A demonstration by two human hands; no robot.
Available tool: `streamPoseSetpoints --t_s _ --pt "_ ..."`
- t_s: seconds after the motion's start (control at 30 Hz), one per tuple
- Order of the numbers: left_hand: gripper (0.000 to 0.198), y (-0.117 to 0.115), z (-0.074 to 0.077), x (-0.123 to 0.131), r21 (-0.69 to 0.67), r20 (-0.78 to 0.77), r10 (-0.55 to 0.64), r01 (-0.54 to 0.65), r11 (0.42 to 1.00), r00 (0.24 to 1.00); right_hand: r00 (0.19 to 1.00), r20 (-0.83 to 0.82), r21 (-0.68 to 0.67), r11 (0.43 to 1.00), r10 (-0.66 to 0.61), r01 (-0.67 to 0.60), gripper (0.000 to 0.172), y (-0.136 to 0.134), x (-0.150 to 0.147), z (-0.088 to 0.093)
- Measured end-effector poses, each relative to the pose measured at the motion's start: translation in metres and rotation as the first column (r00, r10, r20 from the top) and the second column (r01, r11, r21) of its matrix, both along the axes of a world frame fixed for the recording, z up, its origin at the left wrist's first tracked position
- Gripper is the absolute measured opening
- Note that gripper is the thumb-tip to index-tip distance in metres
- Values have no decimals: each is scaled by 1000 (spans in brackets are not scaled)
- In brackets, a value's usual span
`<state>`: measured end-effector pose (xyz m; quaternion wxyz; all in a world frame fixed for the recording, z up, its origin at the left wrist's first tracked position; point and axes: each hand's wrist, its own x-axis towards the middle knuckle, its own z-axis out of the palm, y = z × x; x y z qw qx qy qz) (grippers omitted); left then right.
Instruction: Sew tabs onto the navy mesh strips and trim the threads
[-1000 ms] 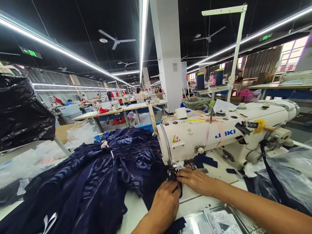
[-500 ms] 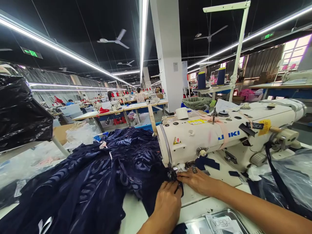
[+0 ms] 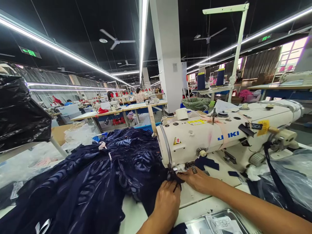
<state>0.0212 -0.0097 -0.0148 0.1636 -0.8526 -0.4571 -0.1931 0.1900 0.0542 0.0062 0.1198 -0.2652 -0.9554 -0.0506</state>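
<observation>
Fingers of the left hand (image 3: 168, 199) and right hand (image 3: 201, 180) stay close together at the navy cloth (image 3: 97, 180), below the sewing machine (image 3: 192, 143) head; if they pinch it, I cannot tell.

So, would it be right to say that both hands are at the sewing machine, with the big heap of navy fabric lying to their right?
Not quite: the head view shows the heap of navy fabric lying to the hands' left. The left hand and right hand are indeed at the sewing machine.
</observation>
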Motion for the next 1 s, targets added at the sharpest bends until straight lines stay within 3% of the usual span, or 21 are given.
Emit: streamPoseSetpoints --t_s 0.13,0.27,0.5,0.63,0.77,1.0 --pt "19 -3 6 1 48 27 -14 13 999 1000 1000 -24 -14 1000 -9 9 44 -1 -1 0" --pt "10 -4 18 -2 54 102 84 -89 995 991 998 -69 -24 1000 15 -16 41 -1 -1 2" --pt "22 -1 34 -7 -204 49 209 -195 959 977 1000 -27 42 999 15 -14 45 -2 -1 4" --pt "36 -6 34 -15 -234 41 167 -153 960 985 999 33 167 986 -29 23 40 -6 -3 0" --pt "37 -11 30 -23 -248 22 122 -112 962 992 999 27 236 971 -30 23 34 -8 -2 -5" --pt "42 -11 32 -17 -346 78 186 -148 927 980 1000 5 274 961 -20 18 35 -13 0 -1"
